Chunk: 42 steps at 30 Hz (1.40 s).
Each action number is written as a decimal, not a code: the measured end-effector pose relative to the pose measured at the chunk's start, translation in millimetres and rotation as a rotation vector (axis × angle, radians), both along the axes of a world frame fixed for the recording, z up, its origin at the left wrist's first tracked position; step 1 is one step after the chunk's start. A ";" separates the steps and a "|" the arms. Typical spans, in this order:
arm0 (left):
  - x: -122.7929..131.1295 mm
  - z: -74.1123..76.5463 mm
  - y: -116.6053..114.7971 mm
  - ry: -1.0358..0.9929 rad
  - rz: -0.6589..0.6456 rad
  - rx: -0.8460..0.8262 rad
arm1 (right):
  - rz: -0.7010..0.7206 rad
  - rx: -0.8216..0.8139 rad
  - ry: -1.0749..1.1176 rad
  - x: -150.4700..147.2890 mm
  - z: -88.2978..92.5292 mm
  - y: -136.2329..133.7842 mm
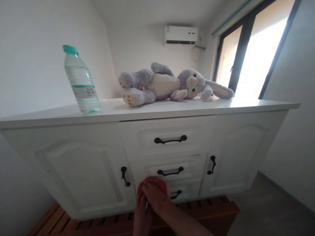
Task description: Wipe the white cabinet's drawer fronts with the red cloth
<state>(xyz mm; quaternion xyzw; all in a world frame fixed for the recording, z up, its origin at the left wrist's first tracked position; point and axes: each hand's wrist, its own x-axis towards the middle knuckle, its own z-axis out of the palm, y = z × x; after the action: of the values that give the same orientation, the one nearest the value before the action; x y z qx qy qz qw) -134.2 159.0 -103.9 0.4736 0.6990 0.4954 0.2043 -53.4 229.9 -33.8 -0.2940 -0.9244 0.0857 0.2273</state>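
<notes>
- Red object (pixel 154 183): low before the white cabinet (pixel 81 167), at the bottom drawer handle (pixel 176 194).
- Right hand (pixel 156 196): fingers curled over the red object, gripping it.
- Left hand (pixel 142 214): just beneath, fingers touching the right; grip cannot be told.
- Cabinet top: plush rabbit (pixel 169 84) lying on its side; water bottle (pixel 80 82) upright, well apart.

On the cabinet top (pixel 221 106) a bottle (pixel 81 82) stands at the left — a plush rabbit (pixel 167 83) lies right of it; drawers (pixel 169 140) below, between two doors.
</notes>
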 end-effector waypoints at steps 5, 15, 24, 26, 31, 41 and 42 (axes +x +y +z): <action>-27.3 56.5 -6.8 0.151 0.166 0.163 | 0.014 0.080 0.040 -22.8 59.5 -5.4; 51.4 104.8 33.9 0.690 -0.083 0.342 | -0.213 0.269 0.051 87.2 85.2 16.5; 174.1 145.4 72.1 0.568 -0.620 0.058 | -0.446 0.240 0.257 222.3 58.6 38.9; 175.7 132.0 71.3 0.552 -0.654 -0.003 | -0.441 0.131 0.309 225.5 42.8 37.4; 139.2 70.2 59.5 0.596 -0.657 -0.002 | -0.383 -0.010 0.325 195.0 -1.1 29.1; 5.7 28.8 17.7 0.727 -0.091 0.263 | -0.258 0.125 0.127 31.1 5.9 2.4; 0.0 38.6 15.9 0.724 -0.062 0.302 | -0.255 0.155 0.152 24.4 15.8 0.2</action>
<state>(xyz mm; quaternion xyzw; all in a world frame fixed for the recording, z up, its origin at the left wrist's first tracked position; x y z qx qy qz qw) -134.2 174.9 -65.2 0.6633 0.6305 0.3871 -0.1123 -29.0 230.1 -18.0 -0.3830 -0.8637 0.0065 0.3276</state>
